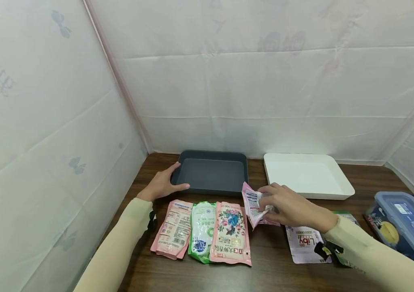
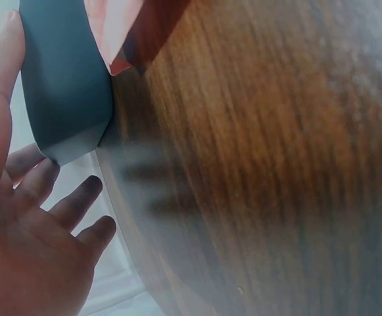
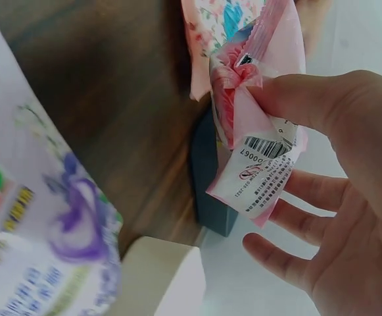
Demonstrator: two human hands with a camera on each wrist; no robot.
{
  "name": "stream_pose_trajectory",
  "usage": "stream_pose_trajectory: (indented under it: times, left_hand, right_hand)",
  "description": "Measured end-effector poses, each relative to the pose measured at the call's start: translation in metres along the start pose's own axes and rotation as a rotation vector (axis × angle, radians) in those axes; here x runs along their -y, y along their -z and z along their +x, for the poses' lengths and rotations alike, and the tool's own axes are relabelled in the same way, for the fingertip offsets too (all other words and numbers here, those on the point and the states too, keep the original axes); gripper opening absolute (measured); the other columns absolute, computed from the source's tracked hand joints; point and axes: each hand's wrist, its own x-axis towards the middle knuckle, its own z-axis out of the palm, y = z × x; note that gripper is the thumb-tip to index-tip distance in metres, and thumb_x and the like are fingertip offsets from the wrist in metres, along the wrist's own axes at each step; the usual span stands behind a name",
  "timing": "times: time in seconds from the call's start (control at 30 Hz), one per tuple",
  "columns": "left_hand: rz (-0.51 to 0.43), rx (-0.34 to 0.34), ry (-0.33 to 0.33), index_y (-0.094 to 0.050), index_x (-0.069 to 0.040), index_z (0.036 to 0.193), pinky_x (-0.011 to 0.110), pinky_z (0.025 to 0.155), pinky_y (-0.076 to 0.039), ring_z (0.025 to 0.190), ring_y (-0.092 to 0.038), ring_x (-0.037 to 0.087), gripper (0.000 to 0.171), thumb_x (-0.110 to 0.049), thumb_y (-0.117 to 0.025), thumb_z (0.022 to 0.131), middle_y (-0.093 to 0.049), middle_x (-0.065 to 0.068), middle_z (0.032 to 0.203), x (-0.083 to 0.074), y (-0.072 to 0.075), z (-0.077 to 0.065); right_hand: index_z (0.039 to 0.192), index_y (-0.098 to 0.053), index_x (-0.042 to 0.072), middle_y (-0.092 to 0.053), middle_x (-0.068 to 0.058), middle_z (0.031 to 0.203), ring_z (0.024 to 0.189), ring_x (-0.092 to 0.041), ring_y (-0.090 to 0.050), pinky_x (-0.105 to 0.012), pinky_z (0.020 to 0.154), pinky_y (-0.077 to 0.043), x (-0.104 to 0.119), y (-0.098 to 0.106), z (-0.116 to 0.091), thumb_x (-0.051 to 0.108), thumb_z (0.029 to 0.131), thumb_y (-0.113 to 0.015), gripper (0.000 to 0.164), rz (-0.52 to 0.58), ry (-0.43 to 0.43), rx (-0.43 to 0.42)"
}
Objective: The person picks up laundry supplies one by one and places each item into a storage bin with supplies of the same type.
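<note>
My right hand (image 1: 283, 205) pinches a crumpled pink printed packet (image 1: 252, 202) in front of the gap between two trays. In the right wrist view, the thumb presses into the pink packet (image 3: 263, 158), and a barcode shows on it. My left hand (image 1: 161, 183) rests at the left side of the dark grey tray (image 1: 210, 190), thumb and fingers spread about its front left corner. The left wrist view shows loosely extended fingers touching the tray (image 2: 66, 79). Nearer me lie a pink packet (image 1: 173, 229), a green and white packet (image 1: 202, 231) and a floral pink packet (image 1: 230, 233).
A white tray (image 1: 307, 174) stands to the right of the dark one. Below my right forearm lie a purple Liby packet (image 1: 303, 245) and a partly hidden green packet (image 1: 343, 259). A blue lidded box (image 1: 407, 227) stands at far right. White sheets (image 1: 265, 81) enclose the table.
</note>
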Motion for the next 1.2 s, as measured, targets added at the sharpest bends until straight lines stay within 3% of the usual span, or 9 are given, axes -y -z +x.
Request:
stream_pose_trajectory:
  times: [0.4, 0.67, 0.9, 1.2]
  left_hand:
    - [-0.011, 0.001, 0.001, -0.021, -0.018, 0.157, 0.058, 0.108, -0.033, 0.14, -0.033, 0.038, 0.109, -0.071, -0.068, 0.075, -0.023, 0.011, 0.16, -0.001, -0.001, 0.001]
    - [-0.016, 0.002, -0.009, -0.02, -0.015, 0.157, 0.059, 0.108, -0.032, 0.14, -0.031, 0.04, 0.108, -0.068, -0.069, 0.077, -0.022, 0.014, 0.16, -0.003, 0.0, -0.001]
    - [-0.007, -0.006, -0.006, -0.02, -0.015, 0.157, 0.059, 0.108, -0.031, 0.141, -0.031, 0.04, 0.108, -0.068, -0.069, 0.077, -0.022, 0.014, 0.16, -0.002, 0.0, 0.0]
    - [-0.02, -0.003, 0.004, -0.02, -0.016, 0.157, 0.059, 0.109, -0.032, 0.141, -0.031, 0.039, 0.108, -0.068, -0.069, 0.076, -0.021, 0.012, 0.16, -0.003, -0.001, 0.0]
  right_hand:
    - [0.086, -0.068, 0.03, -0.06, -0.012, 0.128, 0.112, -0.029, -0.055, -0.051, 0.087, -0.047, -0.013, 0.013, 0.025, 0.025, 0.08, -0.081, 0.015, 0.001, 0.016, -0.042]
    - [0.087, -0.066, 0.028, -0.06, -0.008, 0.127, 0.111, -0.025, -0.054, -0.045, 0.088, -0.046, -0.018, 0.014, 0.037, 0.024, 0.085, -0.077, 0.012, 0.038, 0.02, -0.068]
    - [0.086, -0.065, 0.022, -0.062, -0.012, 0.122, 0.107, -0.028, -0.055, -0.047, 0.085, -0.046, -0.024, 0.015, 0.052, 0.022, 0.083, -0.078, 0.013, 0.011, 0.074, -0.112]
    - [0.087, -0.066, 0.024, -0.061, -0.013, 0.125, 0.108, -0.029, -0.055, -0.049, 0.086, -0.047, -0.032, 0.013, 0.068, 0.022, 0.082, -0.079, 0.013, -0.001, 0.053, -0.102]
